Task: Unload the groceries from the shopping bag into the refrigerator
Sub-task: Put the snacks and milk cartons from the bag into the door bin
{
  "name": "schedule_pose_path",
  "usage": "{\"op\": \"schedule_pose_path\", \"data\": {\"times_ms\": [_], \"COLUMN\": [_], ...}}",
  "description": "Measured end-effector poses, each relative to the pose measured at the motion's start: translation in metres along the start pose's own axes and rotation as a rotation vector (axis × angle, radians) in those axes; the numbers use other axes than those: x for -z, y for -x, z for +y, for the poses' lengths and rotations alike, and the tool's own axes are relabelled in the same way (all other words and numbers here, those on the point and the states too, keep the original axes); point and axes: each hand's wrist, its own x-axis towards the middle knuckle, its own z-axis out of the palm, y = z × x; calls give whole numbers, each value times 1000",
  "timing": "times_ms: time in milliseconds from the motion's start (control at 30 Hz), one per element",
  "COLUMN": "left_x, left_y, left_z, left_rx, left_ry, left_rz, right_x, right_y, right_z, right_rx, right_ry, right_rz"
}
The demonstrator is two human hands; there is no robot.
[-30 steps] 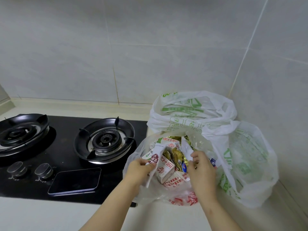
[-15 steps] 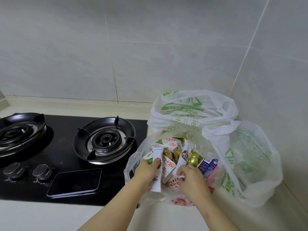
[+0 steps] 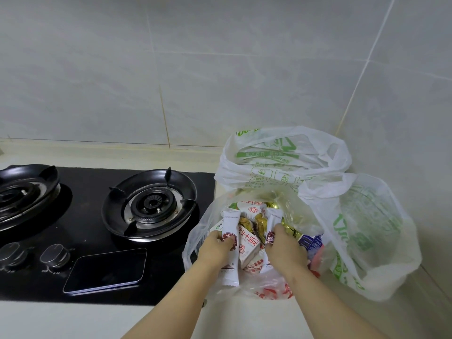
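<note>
Hands work low in the frame: left hand [image 3: 215, 248] clasps a sachet [image 3: 231, 223], right hand [image 3: 285, 250] pinches a second sachet [image 3: 274, 216], both at the bag [image 3: 195, 241]. Unloading seems barely begun; next, lift them clear of the plastic.

- A hob [image 3: 85, 231] is set in the countertop [image 3: 73, 321] at the left, with a left burner [image 3: 22, 192] and a right burner [image 3: 150, 204] side by side.
- Two knobs [image 3: 55, 255] sit at the hob's front left.
- A phone [image 3: 107, 269] lies flat on the hob, just right of the knobs and in front of the right burner.
- An open bag [image 3: 195, 238] stands on the countertop, just right of the hob.
- A rear bag [image 3: 281, 165] stands behind it and a side bag [image 3: 374, 241] to its right, both in the wall corner.
- In the open bag, the left hand [image 3: 215, 248] holds a long sachet [image 3: 230, 228] and the right hand [image 3: 283, 248] holds a second sachet [image 3: 272, 221], with a carton [image 3: 248, 244] between them.
</note>
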Motion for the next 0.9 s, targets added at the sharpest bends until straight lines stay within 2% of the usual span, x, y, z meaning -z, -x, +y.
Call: {"op": "schedule_pose_path", "data": {"times_ms": [200,267,367,467,600,667,767,900], "left_x": [4,2,0,-1,3,6,12,16], "left_y": [-1,-2,3,8,14,15,16,15], "left_z": [3,2,6,13,28,36,48,59], "left_rx": [34,11,-63,-152,-210,-218,-204,-278], "left_ry": [33,44,103,104,168,230,335,239], "left_rz": [3,20,49,36,-36,-36,10,133], "right_x": [1,3,4,6,14,22,37,47], "right_y": [-5,-4,-1,3,14,19,22,25], "right_z": [-6,-5,-4,-2,-3,-8,-21,-47], "right_rx": [-83,-94,-115,-108,91,154,155,83], "right_ry": [5,-58,-273,-555,-715,-811,-1010,-1191], "right_rz": [-52,-50,-37,71,160,146,82,-28]}}
